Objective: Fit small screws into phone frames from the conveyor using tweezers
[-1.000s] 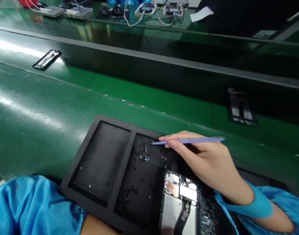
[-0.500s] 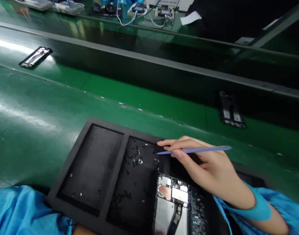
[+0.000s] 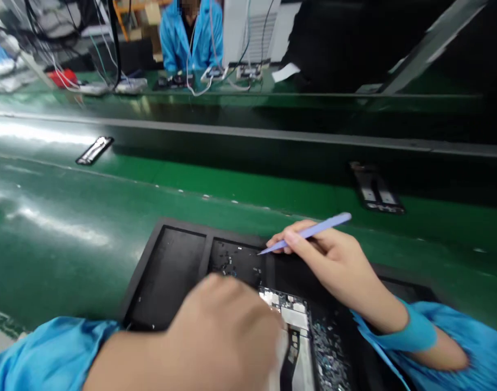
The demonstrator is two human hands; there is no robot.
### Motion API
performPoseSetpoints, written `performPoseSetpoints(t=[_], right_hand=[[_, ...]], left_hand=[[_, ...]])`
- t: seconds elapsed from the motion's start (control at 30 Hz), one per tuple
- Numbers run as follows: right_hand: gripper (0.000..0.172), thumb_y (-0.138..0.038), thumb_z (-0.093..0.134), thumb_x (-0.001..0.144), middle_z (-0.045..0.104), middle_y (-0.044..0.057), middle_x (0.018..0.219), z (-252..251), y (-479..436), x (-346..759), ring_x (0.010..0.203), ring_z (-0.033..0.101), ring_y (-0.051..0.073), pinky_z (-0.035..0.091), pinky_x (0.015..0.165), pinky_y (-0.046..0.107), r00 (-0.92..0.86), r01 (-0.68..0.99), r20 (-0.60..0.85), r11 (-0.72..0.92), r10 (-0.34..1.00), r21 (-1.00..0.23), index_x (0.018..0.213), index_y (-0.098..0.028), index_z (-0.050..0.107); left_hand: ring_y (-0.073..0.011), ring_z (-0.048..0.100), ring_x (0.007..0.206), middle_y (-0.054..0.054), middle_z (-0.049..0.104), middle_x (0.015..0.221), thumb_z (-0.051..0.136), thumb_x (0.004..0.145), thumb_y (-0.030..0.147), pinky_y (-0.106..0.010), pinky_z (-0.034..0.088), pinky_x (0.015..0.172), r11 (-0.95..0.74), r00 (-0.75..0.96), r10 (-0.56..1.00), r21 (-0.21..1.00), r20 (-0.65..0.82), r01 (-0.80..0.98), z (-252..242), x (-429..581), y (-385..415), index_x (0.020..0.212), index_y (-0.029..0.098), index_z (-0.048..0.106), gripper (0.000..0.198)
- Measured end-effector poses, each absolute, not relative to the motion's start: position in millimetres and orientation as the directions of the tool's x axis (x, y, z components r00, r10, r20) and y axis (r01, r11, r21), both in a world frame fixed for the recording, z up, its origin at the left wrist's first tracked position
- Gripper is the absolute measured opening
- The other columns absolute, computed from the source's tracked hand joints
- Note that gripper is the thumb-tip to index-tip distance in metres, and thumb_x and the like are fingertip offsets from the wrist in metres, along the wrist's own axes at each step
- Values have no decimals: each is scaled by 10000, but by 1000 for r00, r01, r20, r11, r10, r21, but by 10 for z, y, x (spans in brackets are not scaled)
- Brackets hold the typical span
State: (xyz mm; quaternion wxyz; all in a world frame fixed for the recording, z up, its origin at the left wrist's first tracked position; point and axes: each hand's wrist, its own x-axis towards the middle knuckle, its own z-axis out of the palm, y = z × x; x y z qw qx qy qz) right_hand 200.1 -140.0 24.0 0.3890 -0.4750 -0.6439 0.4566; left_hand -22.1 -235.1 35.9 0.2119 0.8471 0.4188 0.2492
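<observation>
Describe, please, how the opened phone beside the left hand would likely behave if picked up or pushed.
The opened phone would probably stay stiff, as its outline looks flat and straight-edged. With its inner parts exposed, including the dark strip, it seems fragile. Lying flat, it looks likelier to slide than roll.

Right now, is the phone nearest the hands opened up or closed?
Opened up: the phone shows bare silver plates and a black strip inside. The blurred left hand hides part of it.

left hand [image 3: 227, 336] blocking phone [image 3: 301, 328] and tray [image 3: 144, 266] from the left, right hand [image 3: 329, 258] with tweezers [image 3: 324, 225] beyond, open bench [image 3: 77, 266] leftward
</observation>
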Motion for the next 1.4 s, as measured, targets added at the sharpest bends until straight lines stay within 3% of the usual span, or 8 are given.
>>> performPoseSetpoints(t=[0.07,0.13,0.23,0.3,0.6,0.77,0.9,1.4], right_hand=[[292,-490,716,880,664,23,767,293,-1399,1979,697,626,151,523,657,281,-174,-45,-103,-112,979,-993,790,-214,691],[336,-511,778,816,578,2,716,345,-1413,1944,662,546,125,476,602,246,-243,-267,-215,-278,946,-923,765,-198,668],[395,-526,811,780,512,-11,697,373,-1458,1886,648,462,108,413,570,226,-346,-321,-280,-393,896,-862,729,-182,625],[434,-556,801,782,510,-9,707,353,-1481,1862,662,449,111,404,586,234,-369,-291,-294,-410,882,-865,713,-179,596],[480,-609,782,771,534,2,730,301,-1478,1846,664,465,119,421,593,258,-297,-199,-251,-316,921,-928,728,-170,592],[447,-620,727,819,588,10,677,276,-1504,1840,597,536,137,463,554,281,-140,-127,-41,-59,989,-990,811,-179,655],[427,-606,686,865,638,32,680,299,-1537,1856,588,598,149,526,579,292,-123,20,101,105,987,-994,806,-184,677],[466,-640,653,879,683,57,679,316,-1547,1942,628,662,179,595,619,315,-128,171,92,113,988,-979,782,-186,680]], left_hand=[[-166,643,943,-77,690,1062,560,991,252,-345,533,909,-297,357,925,832,129,469,386,-269,-2033,1079,179,684,169],[-182,666,927,-103,710,1062,633,926,288,-326,547,848,36,256,963,981,-86,193,380,-260,-1805,1082,155,692,213],[-224,722,863,-154,738,1048,705,849,431,-308,577,692,206,362,909,977,-209,47,330,-203,-1678,1100,111,700,406],[-223,735,840,-160,749,1007,742,811,492,-290,580,671,262,389,890,965,-240,-5,309,-177,-1687,1046,100,718,458],[-163,712,679,-115,756,807,883,695,462,-223,552,579,357,301,903,925,-306,-131,361,-193,-1731,881,83,762,439],[-166,724,692,-128,760,826,873,699,438,-210,550,575,420,266,890,892,-369,-168,358,-195,-1721,876,79,770,414],[-170,733,732,-137,764,865,880,687,434,-210,558,607,444,260,882,877,-393,-181,363,-187,-1721,895,74,772,430],[-177,721,792,-121,752,914,843,752,472,-243,561,679,444,349,855,890,-384,-108,265,-168,-1684,973,83,748,457]])
